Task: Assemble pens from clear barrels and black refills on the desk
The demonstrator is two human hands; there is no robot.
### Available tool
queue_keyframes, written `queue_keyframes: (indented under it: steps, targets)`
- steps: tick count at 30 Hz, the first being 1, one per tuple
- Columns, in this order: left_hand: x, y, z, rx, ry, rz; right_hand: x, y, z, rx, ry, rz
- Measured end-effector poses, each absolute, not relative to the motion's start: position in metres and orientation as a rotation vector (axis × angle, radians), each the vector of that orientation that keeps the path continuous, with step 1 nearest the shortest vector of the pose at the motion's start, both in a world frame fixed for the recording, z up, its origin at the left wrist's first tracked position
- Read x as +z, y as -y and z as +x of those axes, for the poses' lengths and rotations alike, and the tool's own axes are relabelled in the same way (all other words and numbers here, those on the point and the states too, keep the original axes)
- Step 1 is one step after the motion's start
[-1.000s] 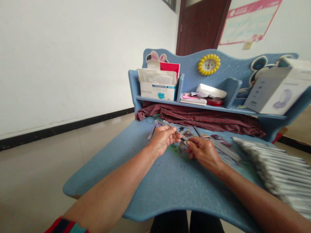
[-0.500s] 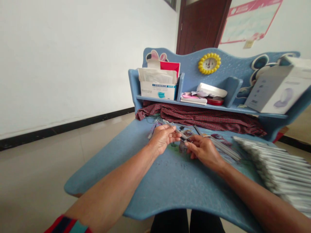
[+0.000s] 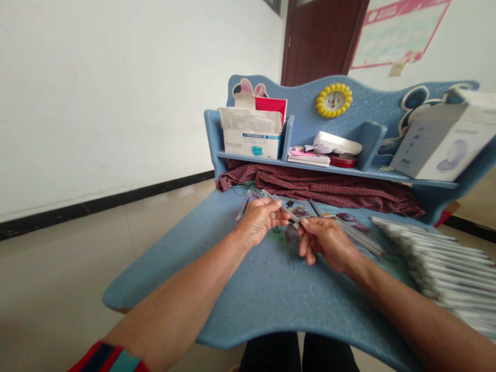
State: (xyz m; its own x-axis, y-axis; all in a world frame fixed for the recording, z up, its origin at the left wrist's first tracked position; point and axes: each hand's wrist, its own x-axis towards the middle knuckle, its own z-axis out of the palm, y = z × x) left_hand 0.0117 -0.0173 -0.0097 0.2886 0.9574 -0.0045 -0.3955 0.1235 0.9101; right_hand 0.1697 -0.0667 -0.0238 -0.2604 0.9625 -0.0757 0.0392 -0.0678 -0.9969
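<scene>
My left hand point(image 3: 262, 219) is closed on a thin rod point(image 3: 289, 213), pale grey with a dark part near its lower end. The rod slants down to the right across the space between my hands. My right hand point(image 3: 325, 240) pinches its lower end between thumb and forefinger, while the other fingers hang loose below. Fingers hide both ends of the grip, and the rod's exact kind is too small to make out. Just beyond my hands, several thin sticks and small dark bits lie on the blue desk point(image 3: 240, 299).
Pale slim sticks point(image 3: 360, 237) lie right of my hand, beside a large stack of silvery sticks point(image 3: 445, 268). A checked cloth point(image 3: 321, 188) runs along the back. The shelf above holds a mask box point(image 3: 251, 143), papers point(image 3: 308, 159), a red tin point(image 3: 343, 161) and a white box point(image 3: 437, 139).
My right hand's lower fingers have uncurled and dropped, and its thumb and forefinger sit slightly higher at the rod's end. My left hand has hardly moved.
</scene>
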Motion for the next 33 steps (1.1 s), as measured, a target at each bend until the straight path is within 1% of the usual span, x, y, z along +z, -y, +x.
queue_keyframes:
  steps: [2,6,8,10,13,15,17,18,22,24,26,29,30,31,33]
  targets:
    - [-0.01,0.018,0.012,1.145,-0.743,0.968,-0.027,0.065,0.171,1.327,1.466,-1.179]
    - [-0.01,0.018,0.013,1.164,-0.778,0.959,-0.036,0.063,0.174,0.837,1.703,-1.239]
    - [-0.01,0.018,0.013,1.152,-0.774,0.961,-0.038,0.063,0.174,0.717,1.749,-1.238]
    - [-0.009,0.018,0.013,1.141,-0.754,0.965,-0.036,0.065,0.173,0.815,1.71,-1.246]
    - [-0.007,0.019,0.012,1.136,-0.716,0.971,-0.03,0.067,0.169,1.239,1.498,-1.18]
    - [-0.006,0.019,0.011,1.138,-0.703,0.971,-0.027,0.068,0.167,1.437,1.381,-1.106]
    - [-0.006,0.019,0.011,1.153,-0.705,0.961,-0.027,0.067,0.168,1.425,1.379,-1.101]
    - [-0.006,0.019,0.011,1.163,-0.711,0.954,-0.028,0.066,0.168,1.344,1.418,-1.129]
    - [-0.009,0.017,0.012,1.177,-0.725,0.938,-0.036,0.063,0.172,0.857,1.639,-1.228]
    - [-0.01,0.017,0.012,1.162,-0.72,0.945,-0.038,0.063,0.173,0.745,1.687,-1.235]
    - [-0.009,0.017,0.012,1.15,-0.712,0.956,-0.036,0.065,0.172,0.868,1.64,-1.228]
    - [-0.007,0.018,0.011,1.145,-0.701,0.968,-0.03,0.068,0.168,1.299,1.437,-1.141]
    - [-0.006,0.018,0.011,1.149,-0.699,0.968,-0.028,0.068,0.168,1.394,1.386,-1.108]
    - [-0.005,0.019,0.011,1.157,-0.697,0.967,-0.027,0.068,0.167,1.43,1.366,-1.087]
    - [-0.005,0.019,0.011,1.179,-0.699,0.959,-0.027,0.067,0.168,1.349,1.41,-1.098]
